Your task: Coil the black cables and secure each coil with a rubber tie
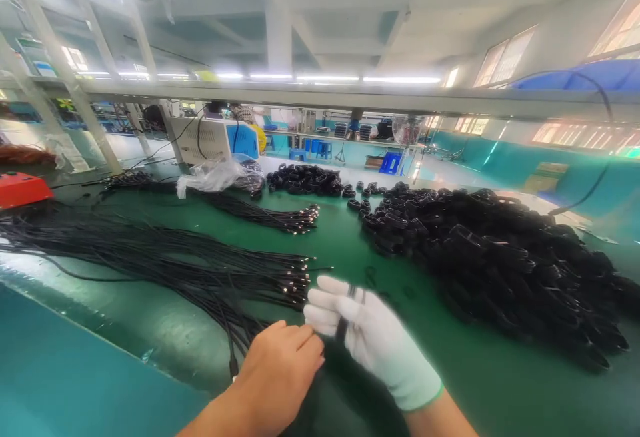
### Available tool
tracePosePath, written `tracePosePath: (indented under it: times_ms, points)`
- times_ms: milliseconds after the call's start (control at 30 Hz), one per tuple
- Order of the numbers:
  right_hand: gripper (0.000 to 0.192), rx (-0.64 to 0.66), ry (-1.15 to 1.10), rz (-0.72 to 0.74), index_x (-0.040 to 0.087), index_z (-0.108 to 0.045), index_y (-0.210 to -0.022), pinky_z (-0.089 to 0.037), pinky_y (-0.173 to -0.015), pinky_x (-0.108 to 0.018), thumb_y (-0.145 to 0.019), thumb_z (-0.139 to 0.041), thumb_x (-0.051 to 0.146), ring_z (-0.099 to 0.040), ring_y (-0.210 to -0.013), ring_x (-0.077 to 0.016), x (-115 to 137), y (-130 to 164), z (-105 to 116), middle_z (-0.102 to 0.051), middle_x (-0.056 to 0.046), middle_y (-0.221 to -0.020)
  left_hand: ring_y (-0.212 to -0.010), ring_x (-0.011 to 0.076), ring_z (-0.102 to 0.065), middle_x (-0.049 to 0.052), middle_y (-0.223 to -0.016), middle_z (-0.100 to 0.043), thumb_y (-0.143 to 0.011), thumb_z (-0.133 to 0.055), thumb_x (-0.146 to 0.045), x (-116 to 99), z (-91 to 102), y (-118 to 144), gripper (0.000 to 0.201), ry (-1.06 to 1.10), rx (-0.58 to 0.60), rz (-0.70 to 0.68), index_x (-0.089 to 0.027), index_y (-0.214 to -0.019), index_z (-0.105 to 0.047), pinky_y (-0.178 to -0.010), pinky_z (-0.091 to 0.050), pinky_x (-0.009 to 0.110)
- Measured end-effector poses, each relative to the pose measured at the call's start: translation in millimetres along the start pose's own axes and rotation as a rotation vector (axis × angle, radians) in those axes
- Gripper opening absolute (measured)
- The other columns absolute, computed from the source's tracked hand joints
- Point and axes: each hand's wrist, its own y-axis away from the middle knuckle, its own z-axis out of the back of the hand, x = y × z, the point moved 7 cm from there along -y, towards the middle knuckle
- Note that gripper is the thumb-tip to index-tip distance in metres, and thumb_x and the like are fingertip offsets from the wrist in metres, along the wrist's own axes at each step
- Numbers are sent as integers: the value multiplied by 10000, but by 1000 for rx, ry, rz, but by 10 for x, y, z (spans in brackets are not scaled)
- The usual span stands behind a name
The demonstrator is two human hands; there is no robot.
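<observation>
My right hand [373,340] wears a white glove and is closed around a thin black cable [343,322] that runs between its fingers. My bare left hand [280,370] sits right beside it, fingers curled, touching the same cable at the glove. Just ahead of both hands lies a spread bundle of long black cables [165,264] with metal-tipped ends [295,280] pointing right.
A large heap of coiled black cables [500,257] fills the right of the green table [350,250]. A second cable bundle [270,216] and smaller coils [305,179] lie farther back, with a plastic bag [213,176], a white-blue machine [215,138] and a red box [23,189].
</observation>
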Motion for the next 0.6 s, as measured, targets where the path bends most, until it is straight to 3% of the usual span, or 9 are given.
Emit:
tracePosePath:
  times_ms: [67, 133, 200, 267, 367, 467, 600]
  points:
    - [333, 40, 64, -83, 123, -582, -1021, -428, -749, -332, -745, -700, 267, -573, -766, -153, -129, 27, -20, -626, -87, -908, -609, 148, -499, -7, -703, -604, -846, -518, -206, -41, 154, -66, 137, 19, -57, -63, -190, -721, -569, -586, -288, 288]
    - [268, 187, 80, -176, 91, -603, -951, -433, -735, -324, -757, -686, 256, -571, -761, -154, -266, 79, -116, -627, -88, -848, -649, 140, -508, -18, -715, -608, -808, -606, -275, 35, 327, -137, 113, 88, -79, -91, -193, -732, -590, -611, -298, 275]
    - [307, 328, 26, -267, 76, -600, -949, -443, -751, -358, -744, -695, 285, -583, -760, -169, -392, 147, -222, -623, -93, -822, -701, 128, -526, -30, -747, -618, -771, -661, -293, 172, 455, -192, 104, 224, -36, -72, -200, -749, -621, -644, -325, 251]
    - [399, 390, -52, -352, 76, -581, -1003, -447, -770, -406, -715, -717, 316, -600, -756, -185, -508, 197, -293, -623, -101, -825, -710, 110, -537, -36, -765, -624, -747, -684, -264, 317, 482, -221, 72, 435, 53, 1, -201, -764, -653, -641, -354, 215]
    - [429, 426, -144, -433, 84, -567, -1000, -448, -769, -430, -696, -727, 340, -591, -697, -167, -646, 232, -382, -603, -71, -764, -664, 101, -540, -25, -723, -620, -705, -699, -236, 467, 317, -209, 81, 797, 190, 158, -165, -738, -678, -582, -379, 180]
    - [346, 405, -215, -455, 111, -556, -933, -446, -738, -387, -705, -717, 316, -531, -611, -118, -708, 217, -422, -532, -4, -676, -644, 105, -521, -16, -678, -606, -705, -654, -208, 544, 56, -166, 87, 1028, 236, 290, -128, -729, -680, -577, -381, 184]
    - [356, 296, -236, -287, 139, -538, -962, -426, -739, -362, -694, -729, 274, -473, -620, -98, -547, 100, -341, -465, 25, -689, -600, 98, -460, -28, -628, -542, -812, -478, -219, 562, -201, -55, 202, 1111, 213, 402, -129, -691, -612, -561, -344, 198]
